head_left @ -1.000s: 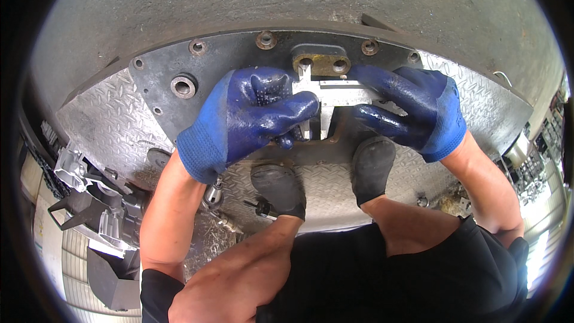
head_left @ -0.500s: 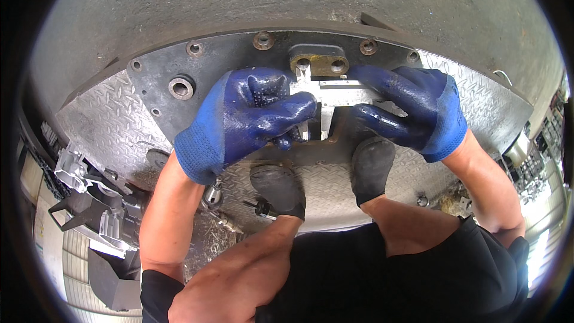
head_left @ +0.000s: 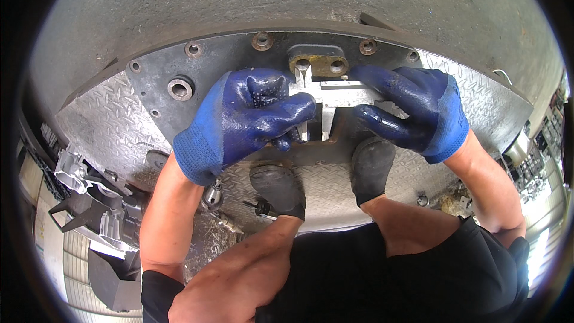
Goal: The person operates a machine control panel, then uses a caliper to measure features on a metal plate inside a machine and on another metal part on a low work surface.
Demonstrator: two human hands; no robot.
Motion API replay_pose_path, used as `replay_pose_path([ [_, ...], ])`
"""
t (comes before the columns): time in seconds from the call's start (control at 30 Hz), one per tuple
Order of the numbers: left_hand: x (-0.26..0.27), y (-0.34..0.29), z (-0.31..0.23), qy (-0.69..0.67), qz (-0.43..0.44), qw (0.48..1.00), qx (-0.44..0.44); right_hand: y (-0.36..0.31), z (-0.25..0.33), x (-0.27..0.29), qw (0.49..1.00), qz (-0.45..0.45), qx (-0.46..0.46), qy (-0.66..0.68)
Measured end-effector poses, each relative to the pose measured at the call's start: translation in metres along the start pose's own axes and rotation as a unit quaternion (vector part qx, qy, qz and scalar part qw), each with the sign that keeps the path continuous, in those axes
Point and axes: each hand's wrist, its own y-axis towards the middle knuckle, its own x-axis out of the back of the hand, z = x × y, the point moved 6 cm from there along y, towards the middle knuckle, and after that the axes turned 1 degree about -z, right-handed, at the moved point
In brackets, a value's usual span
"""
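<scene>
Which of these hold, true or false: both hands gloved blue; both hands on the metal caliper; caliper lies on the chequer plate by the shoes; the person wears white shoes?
1. Both hands gloved blue: true, left hand and right hand.
2. Both on the caliper: true.
3. Caliper on the chequer plate: false, it is held at the dark metal plate, by the brass-coloured block.
4. White shoes: false, the shoes are black.

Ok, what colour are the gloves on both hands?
Blue, darker and glossy over palms and fingers, on the left hand and right hand; the head view shows it.
</scene>
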Motion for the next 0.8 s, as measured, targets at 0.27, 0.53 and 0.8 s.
replay_pose_path([
  [0.27, 0.0005, 0.0008, 0.0015, -0.004, 0.008, 1.0, -0.004, -0.0012, 0.0, -0.0001, 1.0, -0.025, 0.014, -0.006],
  [0.53, 0.0003, -0.0002, 0.0024, -0.025, 0.0, 1.0, 0.001, -0.0007, -0.0004, 0.0006, 1.0, 0.025, -0.01, -0.001],
  [0.8, 0.0004, -0.0001, 0.0021, -0.025, 0.003, 1.0, 0.003, 0.0005, -0.0001, 0.0006, 1.0, 0.026, -0.012, 0.0],
])
